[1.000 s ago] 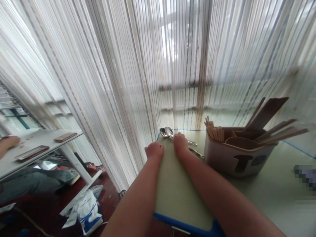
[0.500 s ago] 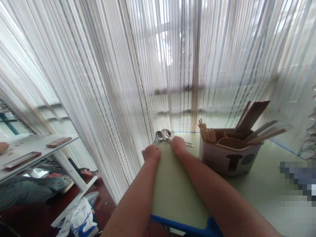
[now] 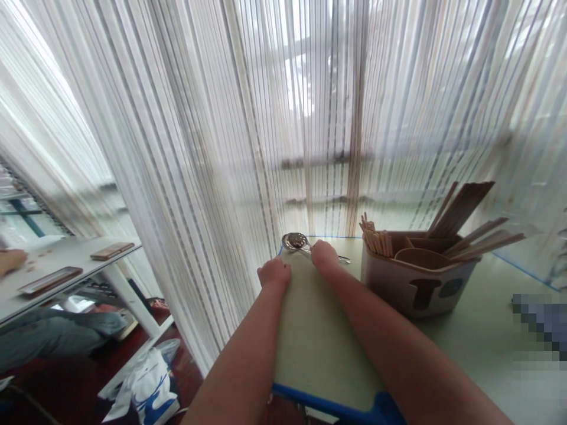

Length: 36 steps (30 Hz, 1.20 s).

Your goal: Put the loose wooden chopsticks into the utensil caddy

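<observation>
My right hand (image 3: 325, 257) is closed around the handle of a shiny metal ladle (image 3: 297, 239), near the far left corner of the pale green table (image 3: 325, 336). Its round bowl overlaps a second metal spoon (image 3: 286, 243); small holes show in the bowls, but I cannot tell to which each belongs. The end of a handle (image 3: 344, 260) sticks out on the tabletop to the right of my fingers. At the table's left edge my left hand (image 3: 274, 273) rests with curled fingers, apart from the ladle, and nothing shows in it.
A divided utensil holder (image 3: 381, 286) with chopsticks (image 3: 463, 206) and short wooden sticks stands right of my right arm. String curtains (image 3: 212, 147) hang behind. Left, another person's hand (image 3: 12, 261) is over a white table (image 3: 100, 265). A plastic bag (image 3: 153, 389) lies on the floor.
The ladle's bowl has shifted left over the other spoon's bowl, so they overlap more. Both hands keep nearly the same pose. The whole view has swung slightly left.
</observation>
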Each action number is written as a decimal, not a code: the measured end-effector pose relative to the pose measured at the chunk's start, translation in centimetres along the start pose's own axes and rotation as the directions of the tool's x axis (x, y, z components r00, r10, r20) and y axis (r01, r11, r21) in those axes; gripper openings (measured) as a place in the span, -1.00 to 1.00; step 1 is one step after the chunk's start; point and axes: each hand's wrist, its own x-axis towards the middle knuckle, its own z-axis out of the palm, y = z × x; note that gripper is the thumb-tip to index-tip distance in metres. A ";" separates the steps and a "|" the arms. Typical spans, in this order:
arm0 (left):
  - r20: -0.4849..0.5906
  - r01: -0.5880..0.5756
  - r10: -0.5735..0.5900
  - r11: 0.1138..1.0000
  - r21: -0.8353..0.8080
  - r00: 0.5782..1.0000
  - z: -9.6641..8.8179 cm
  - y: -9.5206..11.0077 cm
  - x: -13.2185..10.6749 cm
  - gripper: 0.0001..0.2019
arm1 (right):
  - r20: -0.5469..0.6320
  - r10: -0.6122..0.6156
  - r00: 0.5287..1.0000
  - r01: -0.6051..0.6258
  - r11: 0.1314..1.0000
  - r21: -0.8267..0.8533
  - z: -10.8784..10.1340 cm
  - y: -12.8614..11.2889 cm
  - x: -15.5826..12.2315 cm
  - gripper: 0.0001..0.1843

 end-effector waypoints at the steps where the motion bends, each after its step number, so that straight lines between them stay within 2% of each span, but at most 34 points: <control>1: 0.001 0.001 -0.001 1.000 0.004 1.000 0.0 0.0 0.0 -0.71 | 0.005 0.004 1.000 -0.004 1.000 0.003 -0.3 0.0 0.0 -0.69; 8: 0.041 -0.003 0.002 1.000 0.029 0.999 -0.6 0.3 -0.2 -0.70 | -0.008 -0.062 0.998 0.063 0.997 0.045 -2.8 -1.4 -1.3 -0.57; 11: 0.034 -0.009 0.008 0.999 0.042 0.999 -0.5 0.3 -0.3 -0.71 | 0.006 -0.162 0.987 0.158 0.971 0.179 -3.8 -2.5 -2.1 -0.47; 15: 0.009 -0.050 0.049 0.998 0.035 0.999 -0.1 0.1 -0.3 -0.70 | 0.017 -0.233 0.972 0.209 0.900 0.382 -5.6 -2.9 -3.8 -0.69; 18: 0.009 -0.065 0.065 0.998 0.002 0.998 0.2 0.0 0.0 -0.71 | 0.083 -0.257 0.963 0.180 0.839 0.514 -7.1 -1.4 -6.2 -0.65; 20: 0.010 -0.049 0.049 0.999 -0.019 0.999 0.3 -0.1 0.2 -0.72 | 0.171 -0.324 0.931 0.142 0.749 0.648 -8.1 0.6 -8.4 -0.65; 21: 0.015 -0.035 0.036 0.999 -0.022 0.999 0.3 -0.1 0.2 -0.73 | 0.217 -0.360 0.907 0.110 0.701 0.705 -8.6 1.8 -9.6 -0.68; 23: 0.039 -0.043 0.044 0.999 -0.021 0.998 0.2 -0.2 0.1 -0.74 | 0.313 -0.484 0.817 -0.022 0.517 0.856 -9.7 4.2 -12.0 -0.67; 24: 0.048 -0.053 0.054 0.998 -0.017 0.997 0.1 -0.3 -0.1 -0.74 | 0.338 -0.524 0.782 -0.065 0.471 0.880 -10.3 5.4 -13.2 -0.63; 25: 0.056 -0.068 0.069 0.998 -0.015 0.996 -0.1 -0.4 -0.3 -0.73 | 0.349 -0.533 0.771 -0.079 0.463 0.883 -11.0 6.4 -14.3 -0.63; 27: 0.060 -0.104 0.105 0.994 -0.015 0.993 -0.5 -0.6 -0.9 -0.72 | 0.328 -0.498 0.803 -0.056 0.485 0.873 -12.3 8.0 -16.4 -0.65; 31: 0.061 -0.103 0.102 0.995 0.016 0.993 -1.2 -0.5 -2.1 -0.70 | 0.177 -0.372 0.911 0.054 0.534 0.844 -15.5 10.2 -19.2 -0.56; 34: 0.072 -0.114 0.111 0.993 0.032 0.991 -1.5 -0.3 -2.6 -0.68 | -0.017 -0.281 0.960 0.175 0.547 0.819 -18.8 11.2 -20.2 -0.55; 36: 0.084 -0.106 0.102 0.993 0.049 0.991 -1.5 -0.2 -2.7 -0.68 | -0.169 -0.236 0.957 0.274 0.545 0.792 -21.0 11.6 -20.0 -0.55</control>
